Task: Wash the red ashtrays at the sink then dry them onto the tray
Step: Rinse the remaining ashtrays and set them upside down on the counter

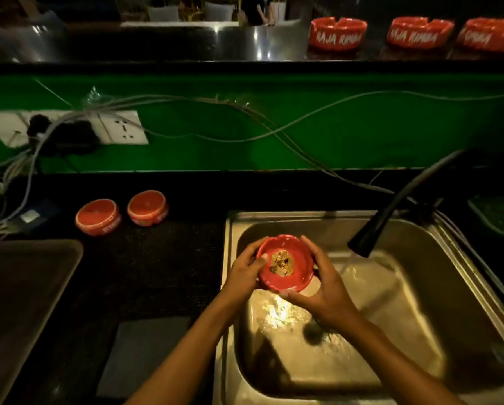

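You have one view, from your head: it looks forward and steeply down, close over the sink [437, 238], with the counter [163, 258] at left and the far shelf [244, 64] across the top.

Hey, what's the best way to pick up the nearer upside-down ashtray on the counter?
Take the upside-down ashtray from above, fingers spread across opposite sides of its round wall. It sits base-up with nothing to hook, and its neighbour stands apart, leaving room.

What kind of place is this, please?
Probably the wash-up area behind a bar or café counter: a steel sink, matching branded red ashtrays lined on the upper counter, and a serving tray beside it.
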